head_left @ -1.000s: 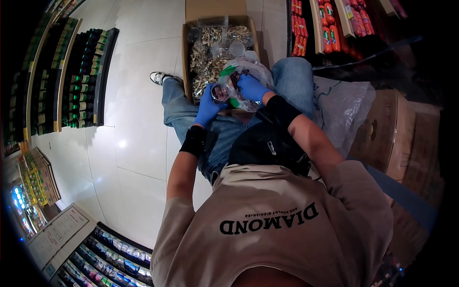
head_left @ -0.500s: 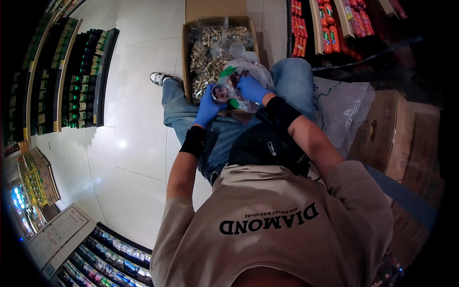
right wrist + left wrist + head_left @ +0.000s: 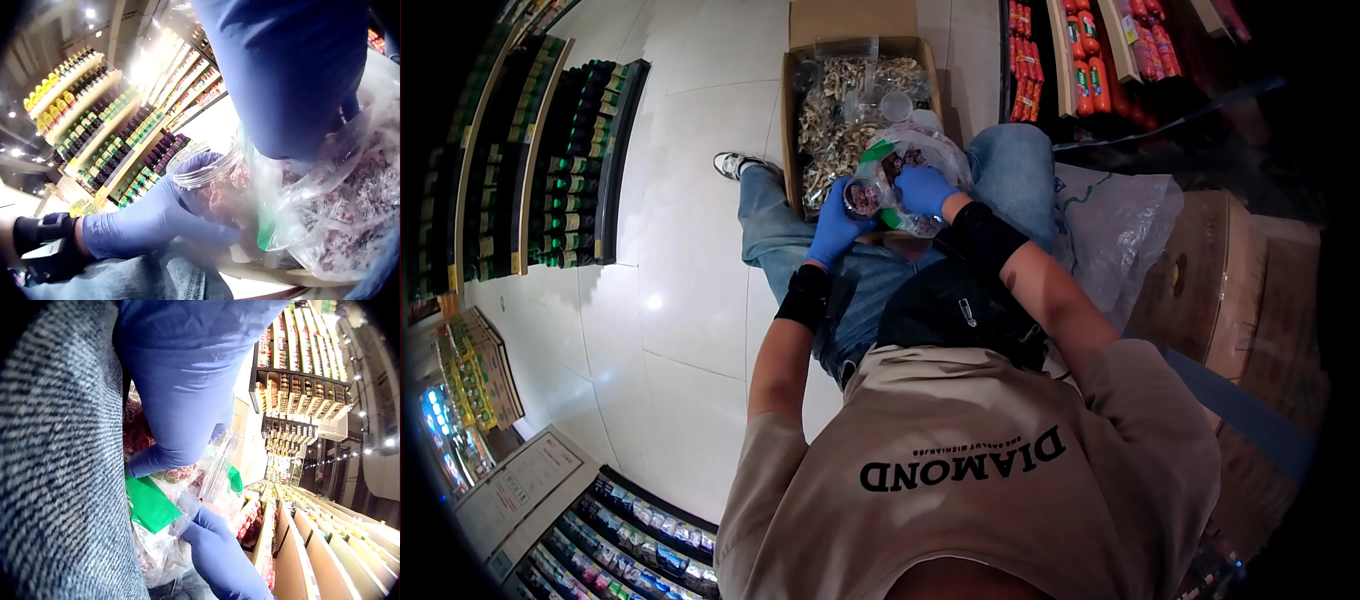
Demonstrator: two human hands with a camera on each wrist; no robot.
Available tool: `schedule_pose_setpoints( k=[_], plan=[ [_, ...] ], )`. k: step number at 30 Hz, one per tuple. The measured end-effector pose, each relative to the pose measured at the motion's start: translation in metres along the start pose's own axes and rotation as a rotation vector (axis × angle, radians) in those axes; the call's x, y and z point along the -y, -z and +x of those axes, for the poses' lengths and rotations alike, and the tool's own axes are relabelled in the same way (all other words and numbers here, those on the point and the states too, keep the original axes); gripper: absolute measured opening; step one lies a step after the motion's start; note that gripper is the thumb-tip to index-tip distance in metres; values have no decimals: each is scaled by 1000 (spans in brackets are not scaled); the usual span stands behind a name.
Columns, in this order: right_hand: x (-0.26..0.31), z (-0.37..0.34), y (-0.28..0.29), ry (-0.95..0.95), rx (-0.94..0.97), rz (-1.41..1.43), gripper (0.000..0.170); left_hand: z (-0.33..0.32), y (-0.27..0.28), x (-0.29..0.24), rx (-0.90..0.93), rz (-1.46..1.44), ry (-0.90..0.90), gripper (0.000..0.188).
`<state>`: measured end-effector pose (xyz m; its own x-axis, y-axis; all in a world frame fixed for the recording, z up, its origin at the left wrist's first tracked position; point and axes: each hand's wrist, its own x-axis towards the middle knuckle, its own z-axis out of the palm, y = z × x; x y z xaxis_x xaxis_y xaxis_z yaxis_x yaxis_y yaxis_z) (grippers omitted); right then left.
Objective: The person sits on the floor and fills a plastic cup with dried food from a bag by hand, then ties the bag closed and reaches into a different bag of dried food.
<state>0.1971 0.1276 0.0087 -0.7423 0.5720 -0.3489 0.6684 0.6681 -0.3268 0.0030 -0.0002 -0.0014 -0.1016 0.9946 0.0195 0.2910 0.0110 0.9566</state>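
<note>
In the head view my blue-gloved left hand [image 3: 837,225] grips a clear plastic jar [image 3: 206,169] with a threaded rim. Pinkish-purple dried pieces [image 3: 862,197] show inside it. Beside it, my blue-gloved right hand [image 3: 922,190] reaches into the mouth of a clear plastic bag [image 3: 948,155]. Dark purple dried pieces [image 3: 356,212] with pale frosting fill the bag, and a green strip [image 3: 153,505] runs along its plastic. The right fingertips are hidden by the bag and hand, and I cannot tell whether they pinch anything.
An open cardboard box [image 3: 790,150] holds dried mushrooms [image 3: 840,85] in clear packs and a round clear lid [image 3: 895,106]. Bottle shelves [image 3: 575,160] stand left, sausage shelves [image 3: 1090,70] at upper right. A plastic sheet [image 3: 1115,215] and cartons [image 3: 1200,270] lie right.
My right hand has drawn slightly back toward my body at the bag mouth, showing more dark pieces ahead of its fingers. The left hand and jar stay nearly in place.
</note>
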Motion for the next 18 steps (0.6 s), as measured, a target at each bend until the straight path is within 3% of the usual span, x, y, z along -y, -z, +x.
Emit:
schedule_pose_setpoints(
  k=[8,13,18],
  plan=[
    [6,-7,7,4,-101,6,23,-1,2,-4,6,60,-13,86],
    [11,-4,13,-51,57,7,25,-1,1,-11,6,1,12,83],
    [9,2,8,-69,48,63,27,0,1,-1,5,58,0,87]
  ],
)
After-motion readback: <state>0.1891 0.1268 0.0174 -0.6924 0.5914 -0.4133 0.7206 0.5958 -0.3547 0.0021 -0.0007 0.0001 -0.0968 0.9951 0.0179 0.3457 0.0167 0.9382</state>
